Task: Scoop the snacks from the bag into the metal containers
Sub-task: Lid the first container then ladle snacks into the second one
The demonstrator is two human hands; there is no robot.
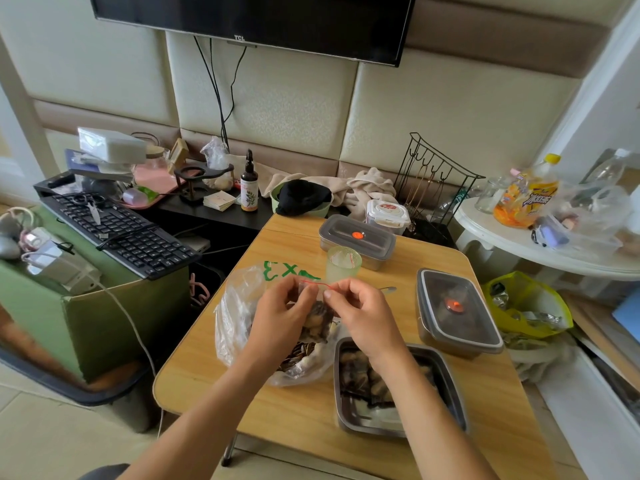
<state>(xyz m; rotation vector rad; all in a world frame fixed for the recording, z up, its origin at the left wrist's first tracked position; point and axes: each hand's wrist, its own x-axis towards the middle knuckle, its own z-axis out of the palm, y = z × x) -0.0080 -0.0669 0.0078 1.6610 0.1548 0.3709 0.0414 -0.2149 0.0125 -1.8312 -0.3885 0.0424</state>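
Pinching a pouch [317, 318] — perhaps its seal — left hand [282, 317], right hand [363, 313].

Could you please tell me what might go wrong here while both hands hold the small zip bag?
The left hand and right hand pinch the small zip bag by its top; if the seal pops, snacks may scatter on the table, since the open metal container sits off to the right.
The green cup stands just behind the hands and could be tipped.
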